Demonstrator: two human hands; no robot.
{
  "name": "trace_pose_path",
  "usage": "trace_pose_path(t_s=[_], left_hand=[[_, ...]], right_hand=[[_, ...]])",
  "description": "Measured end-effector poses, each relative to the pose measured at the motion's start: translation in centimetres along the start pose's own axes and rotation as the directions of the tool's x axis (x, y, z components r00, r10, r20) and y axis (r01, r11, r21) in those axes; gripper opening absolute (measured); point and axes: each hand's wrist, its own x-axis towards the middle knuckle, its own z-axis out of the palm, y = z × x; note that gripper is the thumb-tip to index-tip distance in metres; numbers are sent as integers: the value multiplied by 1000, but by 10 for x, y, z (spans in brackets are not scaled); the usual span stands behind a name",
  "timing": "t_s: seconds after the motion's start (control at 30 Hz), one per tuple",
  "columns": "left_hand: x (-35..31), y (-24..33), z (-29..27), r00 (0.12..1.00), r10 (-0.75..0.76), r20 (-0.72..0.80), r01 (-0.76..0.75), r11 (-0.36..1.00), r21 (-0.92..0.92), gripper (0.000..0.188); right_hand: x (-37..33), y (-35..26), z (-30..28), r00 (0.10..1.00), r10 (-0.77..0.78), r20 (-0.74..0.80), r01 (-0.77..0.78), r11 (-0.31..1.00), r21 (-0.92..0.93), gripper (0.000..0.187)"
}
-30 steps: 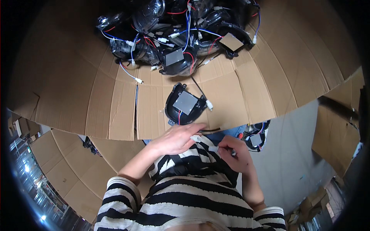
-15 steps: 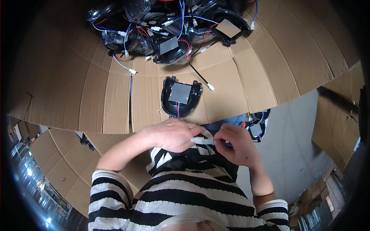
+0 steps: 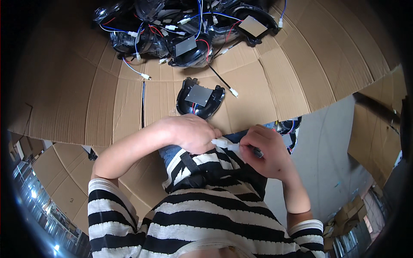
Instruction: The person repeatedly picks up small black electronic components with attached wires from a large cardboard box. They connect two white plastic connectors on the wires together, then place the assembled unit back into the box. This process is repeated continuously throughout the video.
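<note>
A black plastic housing [image 3: 183, 104] with a square grey plate [image 3: 199, 95] on it lies near the front edge of the cardboard. Red and blue wires run from it toward my left hand [image 3: 193, 134], whose curled fingers are partly hidden just below the housing. A white plug connector [image 3: 220, 142] sticks out at that hand's fingertips. Opposite, my right hand [image 3: 267, 151] pinches a second white connector [image 3: 233, 147], end to end with the first. A small dark grey piece [image 3: 258, 152] shows under the right fingers; its kind I cannot make out.
A heap of black housings [image 3: 189, 53] with wires and white connectors covers the far part of the cardboard sheet [image 3: 241, 107]. More housings [image 3: 289, 129] sit lower, to the right of my lap. Other cardboard [image 3: 60, 180] stands at the left.
Both hands have risen slightly in view, and my left elbow has moved outward. The near housing has turned a little and shifted up. The white connectors between my hands are now at an angle.
</note>
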Motion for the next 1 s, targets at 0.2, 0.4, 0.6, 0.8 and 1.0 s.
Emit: trace_pose_path(t_s=[0.2,0.4,0.6,0.8,1.0], left_hand=[[2,-3,-9,993,7,117,-4,1000,-24,41],[4,-3,-14,987,60,148,-56,998,-31,40],[3,-2,-17,992,19,128,-11,998,-64,37],[3,-9,-20,1000,15,17,-14,995,-98,38],[-6,-28,3,845,171,-507,-396,837,-378,29]], right_hand=[[4,4,-1,1000,13,-10,-12,998,57,7],[5,2,0,994,82,75,-89,992,91,8],[7,3,8,998,62,-17,-63,994,-92,8],[17,11,9,992,67,-107,-67,998,3,4],[-7,5,-29,953,203,-225,-179,976,122,6]])
